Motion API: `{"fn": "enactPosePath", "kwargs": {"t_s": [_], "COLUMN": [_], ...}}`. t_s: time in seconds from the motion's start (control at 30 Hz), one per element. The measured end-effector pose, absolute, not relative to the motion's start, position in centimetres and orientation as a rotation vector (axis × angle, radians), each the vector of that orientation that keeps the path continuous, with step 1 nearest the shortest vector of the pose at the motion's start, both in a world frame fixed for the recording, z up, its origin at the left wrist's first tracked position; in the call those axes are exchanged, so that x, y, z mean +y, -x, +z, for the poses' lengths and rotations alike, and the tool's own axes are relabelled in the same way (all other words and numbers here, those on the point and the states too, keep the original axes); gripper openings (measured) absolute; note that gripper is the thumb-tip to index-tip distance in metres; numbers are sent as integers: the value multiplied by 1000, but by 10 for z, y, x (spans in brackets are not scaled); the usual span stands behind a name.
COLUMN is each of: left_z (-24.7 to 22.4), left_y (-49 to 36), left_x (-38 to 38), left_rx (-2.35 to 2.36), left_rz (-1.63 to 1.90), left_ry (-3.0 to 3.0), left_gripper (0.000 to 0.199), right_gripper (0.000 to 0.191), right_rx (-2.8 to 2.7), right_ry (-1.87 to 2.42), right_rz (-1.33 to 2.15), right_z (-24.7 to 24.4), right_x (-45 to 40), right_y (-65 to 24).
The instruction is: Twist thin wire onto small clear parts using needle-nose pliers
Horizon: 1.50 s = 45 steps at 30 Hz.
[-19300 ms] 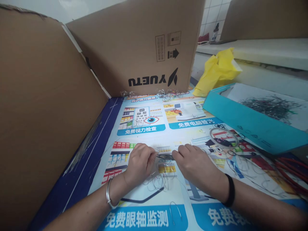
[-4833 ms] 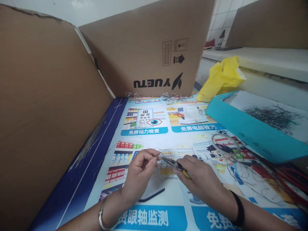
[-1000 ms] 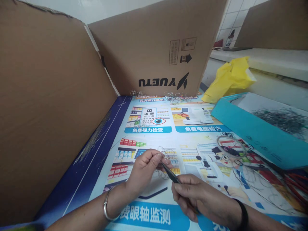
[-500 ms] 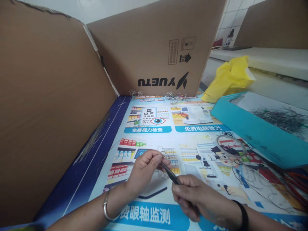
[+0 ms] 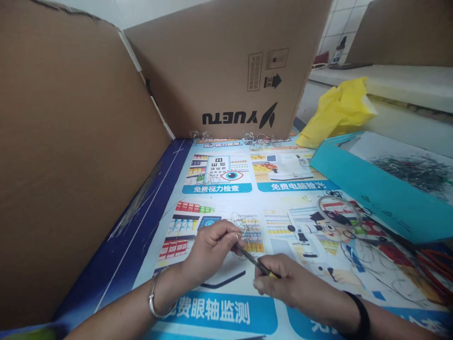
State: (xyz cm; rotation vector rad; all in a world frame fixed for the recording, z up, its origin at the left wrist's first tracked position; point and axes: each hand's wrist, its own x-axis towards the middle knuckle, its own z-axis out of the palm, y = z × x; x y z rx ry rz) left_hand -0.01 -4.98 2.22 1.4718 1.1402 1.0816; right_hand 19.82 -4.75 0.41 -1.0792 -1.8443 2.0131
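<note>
White tiled wall [image 5: 341, 23] at upper right; pale ledge [image 5: 403, 81] below it. Two cardboard panels [image 5: 212, 66] stand along the left and far sides of the printed work surface [image 5: 233, 202]. Light is soft.

The pliers [image 5: 256, 263] have dark, dull metal jaws and a yellow grip, seemingly plastic. Thin wire loops [image 5: 244, 226] glint like bare metal; the bracelet [image 5: 152, 298] is polished silvery metal. The printed desk [image 5: 228, 200] is smooth, faintly shiny. Matt brown cardboard [image 5: 219, 66] stands along its far edge. Near its right edge, the teal box [image 5: 375, 198] looks smooth, the yellow bag [image 5: 334, 113] crinkled.
</note>
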Motion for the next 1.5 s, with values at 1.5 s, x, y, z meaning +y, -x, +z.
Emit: {"fn": "enactPosePath", "kwargs": {"t_s": [1.5], "left_z": [25], "left_y": [1], "left_x": [-46], "left_rx": [1380], "left_rz": [1129], "left_ry": [-1760], "left_gripper": [22], "right_gripper": [40], "right_rx": [-1723], "right_ry": [1032], "right_rz": [1956], "right_z": [2], "right_x": [-47], "right_y": [-198]}}
